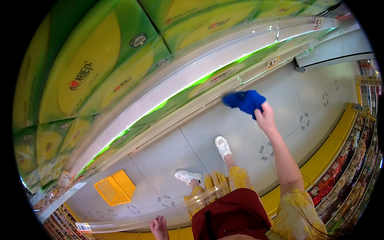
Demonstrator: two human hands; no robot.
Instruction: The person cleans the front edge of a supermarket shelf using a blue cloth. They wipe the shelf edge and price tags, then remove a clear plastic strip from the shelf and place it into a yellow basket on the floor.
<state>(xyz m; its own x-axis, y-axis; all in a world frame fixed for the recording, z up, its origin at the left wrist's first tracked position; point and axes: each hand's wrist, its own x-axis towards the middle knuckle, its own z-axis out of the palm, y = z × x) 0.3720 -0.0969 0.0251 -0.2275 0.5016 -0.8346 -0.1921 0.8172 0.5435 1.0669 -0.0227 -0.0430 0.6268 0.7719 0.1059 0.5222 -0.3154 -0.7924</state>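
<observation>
My right hand (pixel 265 118), on an outstretched arm, grips a blue cloth (pixel 247 102) that hangs towards the lower shelf edge; its far end is blurred. My left hand (pixel 159 226) is low in the view with its fingers curled, by a clear plastic shelf strip, and I cannot tell whether it touches the strip. Green and yellow tissue packs (pixel 87 66) fill the shelf along the upper left. Below them runs a pale shelf front (pixel 192 81) with a bright green-lit edge and price tags (pixel 273 63).
A yellow plastic basket (pixel 115 187) stands on the grey tiled floor (pixel 168 141), left of my white shoes (pixel 222 147). Shelves of packaged goods (pixel 333 180) with a yellow base (pixel 327 147) line the right side. A grey fixture (pixel 333 54) stands at the upper right.
</observation>
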